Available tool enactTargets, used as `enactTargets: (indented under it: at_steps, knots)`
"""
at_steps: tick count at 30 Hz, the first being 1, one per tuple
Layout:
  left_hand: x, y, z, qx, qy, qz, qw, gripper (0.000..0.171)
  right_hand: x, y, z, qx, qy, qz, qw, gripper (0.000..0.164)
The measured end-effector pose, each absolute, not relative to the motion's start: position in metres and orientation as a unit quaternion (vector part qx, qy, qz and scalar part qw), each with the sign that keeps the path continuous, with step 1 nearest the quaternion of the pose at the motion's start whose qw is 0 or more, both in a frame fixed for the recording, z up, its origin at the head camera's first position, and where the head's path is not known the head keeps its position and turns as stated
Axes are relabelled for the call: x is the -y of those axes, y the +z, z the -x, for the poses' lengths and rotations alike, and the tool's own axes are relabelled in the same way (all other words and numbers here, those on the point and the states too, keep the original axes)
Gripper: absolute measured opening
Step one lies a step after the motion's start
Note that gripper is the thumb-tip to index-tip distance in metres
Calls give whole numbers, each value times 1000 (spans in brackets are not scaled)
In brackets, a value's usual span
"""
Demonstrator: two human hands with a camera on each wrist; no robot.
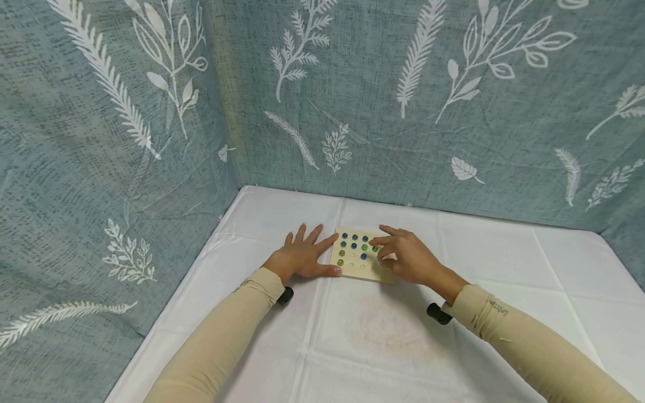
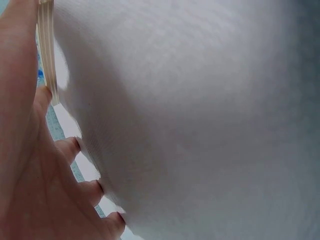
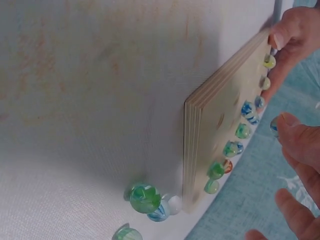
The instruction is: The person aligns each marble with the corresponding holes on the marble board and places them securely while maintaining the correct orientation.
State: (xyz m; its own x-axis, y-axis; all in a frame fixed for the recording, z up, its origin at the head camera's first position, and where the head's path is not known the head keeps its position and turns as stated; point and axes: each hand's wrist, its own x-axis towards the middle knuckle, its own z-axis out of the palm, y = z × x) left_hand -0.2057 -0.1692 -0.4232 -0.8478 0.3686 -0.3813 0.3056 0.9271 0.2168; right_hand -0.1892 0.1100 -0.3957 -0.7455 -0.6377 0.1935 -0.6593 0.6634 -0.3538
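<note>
A pale wooden board (image 1: pixel 375 273) with a grid of round hollows lies on the white table, several blue and green glass marbles sitting in it. Spread out at the board's left side is my left hand (image 1: pixel 301 258); its thumb and forefinger touch the edge and the other fingers rest on the cloth. Over the board's right part, my right hand (image 1: pixel 414 258) pinches a bluish glass marble (image 3: pixel 274 127) between thumb and finger. Several hollows along the near side hold no marble. An orange-red marble (image 3: pixel 228 166) sits among the green ones in the right wrist view.
Beside the board's right end, loose marbles lie on the cloth: a large-looking green one (image 3: pixel 145 198), a blue-streaked one (image 3: pixel 159 212) and others; my right hand hides them in the head view. A leaf-patterned grey-blue curtain (image 1: pixel 373 151) hangs behind the white tablecloth (image 1: pixel 363 358).
</note>
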Motion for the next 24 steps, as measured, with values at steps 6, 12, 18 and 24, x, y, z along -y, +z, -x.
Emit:
enactTargets:
  at_steps: [6, 12, 18, 24]
  knots:
    - [169, -423, 206, -959, 70, -177, 212, 90, -108, -398, 191, 908, 204, -365, 33, 10]
    - [170, -421, 205, -959, 67, -175, 213, 91, -105, -400, 192, 907, 194, -371, 34, 9]
    - [170, -420, 205, -959, 68, -175, 211, 90, -101, -399, 192, 910, 195, -365, 24, 10]
    - [171, -424, 208, -958, 75, -178, 211, 93, -99, -400, 192, 911, 195, -364, 22, 10]
